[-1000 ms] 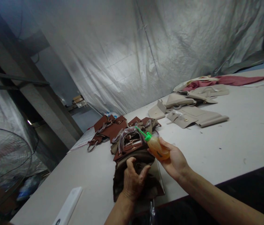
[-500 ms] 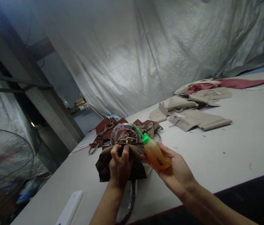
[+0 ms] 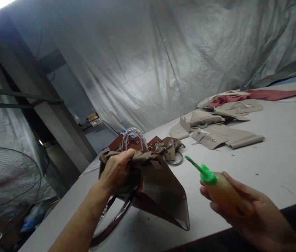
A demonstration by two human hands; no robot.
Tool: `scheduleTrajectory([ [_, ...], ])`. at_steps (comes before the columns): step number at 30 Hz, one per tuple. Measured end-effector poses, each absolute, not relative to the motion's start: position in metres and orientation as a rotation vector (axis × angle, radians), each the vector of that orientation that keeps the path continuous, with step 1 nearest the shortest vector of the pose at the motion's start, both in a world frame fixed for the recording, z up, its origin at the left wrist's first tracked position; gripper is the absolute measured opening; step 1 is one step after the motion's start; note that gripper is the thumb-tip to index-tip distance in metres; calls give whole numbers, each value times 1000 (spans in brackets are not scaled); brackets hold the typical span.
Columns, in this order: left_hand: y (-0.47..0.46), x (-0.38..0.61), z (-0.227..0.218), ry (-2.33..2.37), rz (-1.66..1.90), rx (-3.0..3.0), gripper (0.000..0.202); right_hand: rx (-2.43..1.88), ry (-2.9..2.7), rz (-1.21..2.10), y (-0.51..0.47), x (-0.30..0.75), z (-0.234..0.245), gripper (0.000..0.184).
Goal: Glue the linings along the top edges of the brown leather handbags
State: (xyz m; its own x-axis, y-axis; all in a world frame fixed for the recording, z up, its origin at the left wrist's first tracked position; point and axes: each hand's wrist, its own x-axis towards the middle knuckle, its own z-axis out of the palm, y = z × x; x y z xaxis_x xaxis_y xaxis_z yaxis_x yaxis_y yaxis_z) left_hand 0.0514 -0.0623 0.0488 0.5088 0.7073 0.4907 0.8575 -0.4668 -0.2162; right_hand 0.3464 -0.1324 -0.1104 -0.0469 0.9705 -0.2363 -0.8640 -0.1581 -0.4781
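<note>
My left hand [image 3: 116, 171] is closed over the dark olive lining at the top edge of a brown handbag [image 3: 161, 189]. The bag is tilted on the table with a broad side panel turned toward me. One plastic-wrapped handle arches up behind the hand and another hangs down in front. In my right hand [image 3: 263, 213] is a squeeze bottle [image 3: 229, 194] of amber liquid with a green cap and a long thin green nozzle. The bottle is right of the bag, apart from it, its nozzle pointing up and left.
More brown bags [image 3: 161, 141] with wrapped handles lie behind the held one. Flat beige bag pieces [image 3: 232, 136] and a pink cloth [image 3: 271, 94] rest farther right on the white table [image 3: 281, 154]. A wire fan [image 3: 8, 178] stands at the left, before silvery sheeting [image 3: 148, 70].
My right hand has moved the bottle right, away from the bag. The bag has turned, showing its side panel, and my left hand has shifted left with a new hold on the lining.
</note>
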Motion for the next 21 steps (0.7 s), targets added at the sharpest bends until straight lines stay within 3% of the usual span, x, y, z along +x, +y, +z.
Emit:
scheduleTrajectory([
  [3, -63, 69, 80, -1453, -255, -2488, 22, -679, -280, 1551, -137, 371, -136, 29],
  [6, -54, 95, 80, -1477, -27, -2784, 25, -762, -305, 1512, -145, 387, -147, 33],
  [10, -28, 136, 35, -1337, 248, -2897, 34, -847, -338, 1415, -151, 399, -143, 38],
  [15, 13, 175, -31, -1255, 302, -2952, 45, -965, -465, 1226, -147, 417, -148, 43],
  [21, 32, 189, -78, -1223, 486, -3073, 34, -1199, -771, 991, -145, 441, -174, 30],
])
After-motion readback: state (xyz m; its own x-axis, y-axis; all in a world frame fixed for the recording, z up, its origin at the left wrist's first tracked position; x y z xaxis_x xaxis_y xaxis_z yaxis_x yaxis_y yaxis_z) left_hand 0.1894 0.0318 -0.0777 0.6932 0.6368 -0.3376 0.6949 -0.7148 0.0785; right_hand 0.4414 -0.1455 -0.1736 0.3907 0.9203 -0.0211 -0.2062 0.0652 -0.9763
